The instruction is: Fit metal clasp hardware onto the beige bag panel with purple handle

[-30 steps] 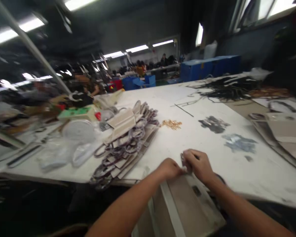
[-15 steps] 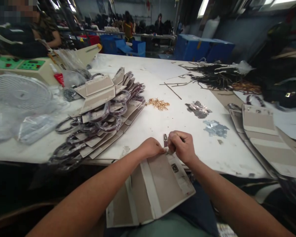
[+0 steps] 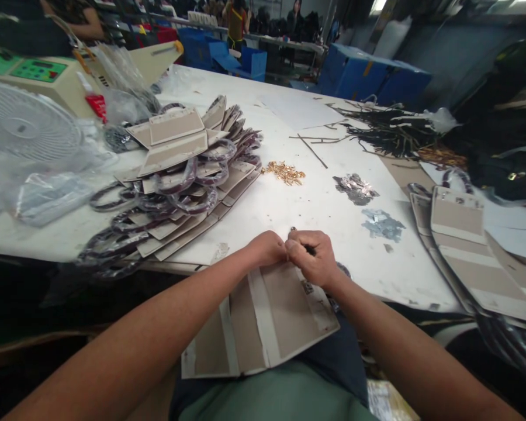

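Note:
A beige bag panel [image 3: 284, 310] with pale strips rests across my lap and leans on the table edge. My left hand [image 3: 269, 248] is closed on its upper edge. Close beside it, my right hand [image 3: 313, 254] is closed in a pinch at the same edge; what its fingers hold is hidden. Below the right hand, a small metal fitting [image 3: 307, 286] is set in the panel. Just beyond the fingers, the tip of a small metal-ended piece [image 3: 293, 229] shows. Part of a plastic-wrapped handle [image 3: 344, 270] appears behind my right wrist.
Stacked bag panels [image 3: 179, 146] with wrapped handles stand at the left. Gold fittings [image 3: 284, 173], dark metal plates [image 3: 355, 188] and silvery plates [image 3: 382, 225] lie in piles on the white table [image 3: 254, 216]. More panels [image 3: 458, 234] lie at the right; a fan [image 3: 24, 123] is far left.
My right hand has moved left, closer to my left hand, and now covers most of the small metal-ended piece. The view has tilted down slightly.

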A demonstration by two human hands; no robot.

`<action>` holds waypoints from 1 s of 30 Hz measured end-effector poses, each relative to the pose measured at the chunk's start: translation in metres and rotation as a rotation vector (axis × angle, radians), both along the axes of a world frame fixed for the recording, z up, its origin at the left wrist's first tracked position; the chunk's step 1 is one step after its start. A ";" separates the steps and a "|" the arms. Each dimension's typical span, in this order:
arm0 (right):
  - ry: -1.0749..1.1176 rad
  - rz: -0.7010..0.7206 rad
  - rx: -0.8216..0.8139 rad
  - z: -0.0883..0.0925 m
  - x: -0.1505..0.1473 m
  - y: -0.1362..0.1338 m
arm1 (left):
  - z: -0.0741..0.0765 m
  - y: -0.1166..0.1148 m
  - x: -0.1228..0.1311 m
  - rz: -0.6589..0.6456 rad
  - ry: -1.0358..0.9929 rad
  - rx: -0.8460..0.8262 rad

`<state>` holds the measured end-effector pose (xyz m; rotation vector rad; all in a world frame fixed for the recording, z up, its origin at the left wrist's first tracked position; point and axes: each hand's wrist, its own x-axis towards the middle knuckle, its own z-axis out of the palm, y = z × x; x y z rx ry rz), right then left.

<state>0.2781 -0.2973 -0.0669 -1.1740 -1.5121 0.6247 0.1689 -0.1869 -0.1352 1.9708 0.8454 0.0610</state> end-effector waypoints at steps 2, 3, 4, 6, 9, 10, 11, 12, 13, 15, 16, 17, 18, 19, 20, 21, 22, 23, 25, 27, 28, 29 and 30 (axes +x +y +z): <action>0.080 -0.082 -0.036 -0.001 0.009 -0.001 | 0.006 -0.003 -0.005 0.001 0.045 0.003; 0.133 -0.119 -0.051 0.001 0.012 -0.003 | 0.009 -0.005 -0.008 0.008 0.061 0.000; 0.191 -0.145 -0.049 0.002 0.015 -0.004 | 0.012 -0.006 -0.009 0.015 0.065 -0.003; 0.315 -0.173 0.012 0.007 0.017 -0.007 | 0.015 -0.008 -0.011 0.024 0.058 -0.017; 0.405 -0.183 0.129 0.009 0.013 -0.009 | 0.016 -0.007 -0.010 0.020 0.044 -0.037; 0.381 -0.182 0.121 0.008 0.011 -0.009 | 0.016 -0.007 -0.009 0.021 0.045 -0.040; 0.346 -0.183 0.084 0.007 0.009 -0.009 | 0.016 -0.007 -0.009 0.024 0.049 -0.041; 0.306 -0.185 0.034 0.005 0.008 -0.009 | 0.016 -0.007 -0.009 0.025 0.054 -0.041; 0.270 -0.183 -0.014 0.004 0.007 -0.009 | 0.017 -0.007 -0.009 0.027 0.057 -0.040; 0.253 -0.171 -0.042 0.003 0.009 -0.009 | 0.018 -0.008 -0.009 0.026 0.056 -0.037; 0.272 -0.164 -0.019 0.003 0.010 -0.009 | 0.018 -0.008 -0.010 0.025 0.052 -0.036; 0.298 -0.162 0.021 0.004 0.011 -0.008 | 0.018 -0.008 -0.010 0.026 0.047 -0.034; 0.318 -0.166 0.056 0.004 0.012 -0.008 | 0.017 -0.009 -0.010 0.030 0.044 -0.032; 0.329 -0.176 0.069 0.003 0.012 -0.008 | 0.017 -0.009 -0.010 0.035 0.043 -0.030; 0.326 -0.186 0.059 0.002 0.012 -0.007 | 0.016 -0.009 -0.010 0.043 0.047 -0.027; 0.310 -0.192 0.030 0.000 0.012 -0.007 | 0.016 -0.008 -0.009 0.050 0.052 -0.023; 0.287 -0.193 -0.004 -0.003 0.011 -0.006 | 0.017 -0.008 -0.008 0.056 0.059 -0.015; 0.267 -0.190 -0.033 -0.005 0.011 -0.006 | 0.018 -0.008 -0.007 0.060 0.065 -0.003; 0.244 -0.178 -0.060 -0.007 0.011 -0.006 | 0.023 -0.011 -0.007 0.069 0.078 0.038; 0.240 -0.181 -0.055 -0.007 0.011 -0.006 | 0.029 -0.023 -0.011 0.115 0.085 0.112; 0.243 -0.183 -0.051 -0.007 0.012 -0.006 | 0.031 -0.033 -0.015 0.156 0.070 0.193; 0.247 -0.185 -0.048 -0.006 0.013 -0.007 | 0.033 -0.047 -0.022 0.192 0.040 0.302; 0.251 -0.183 -0.046 -0.006 0.013 -0.007 | 0.033 -0.064 -0.030 0.214 -0.005 0.430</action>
